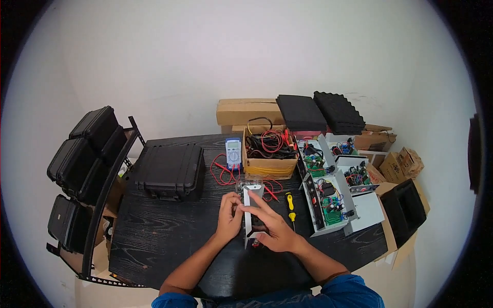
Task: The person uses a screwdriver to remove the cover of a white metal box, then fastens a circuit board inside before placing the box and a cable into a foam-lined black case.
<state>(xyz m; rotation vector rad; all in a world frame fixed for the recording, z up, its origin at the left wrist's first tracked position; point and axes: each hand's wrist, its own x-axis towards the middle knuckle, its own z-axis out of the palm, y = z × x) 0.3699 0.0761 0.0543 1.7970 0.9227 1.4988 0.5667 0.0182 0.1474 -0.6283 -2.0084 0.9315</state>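
A narrow white metal enclosure [248, 218] stands on the black table between my hands, with red parts at its near end. My right hand [275, 226] lies over its right side, gripping it with the fingers reaching towards the far end. At the left side, my left hand [229, 215] has its fingers bent together near the enclosure; what they pinch, if anything, is too small to tell. Just beyond is a clear plastic container [250, 179]. A yellow and black screwdriver [290, 205] lies to the right of my right hand.
A blue multimeter [233, 153] with red leads stands behind my hands, beside a cardboard box [269, 168] of cables. Open white enclosures with green circuit boards [334, 208] occupy the right side. A black hard case [167, 169] sits on the left of the table [154, 241].
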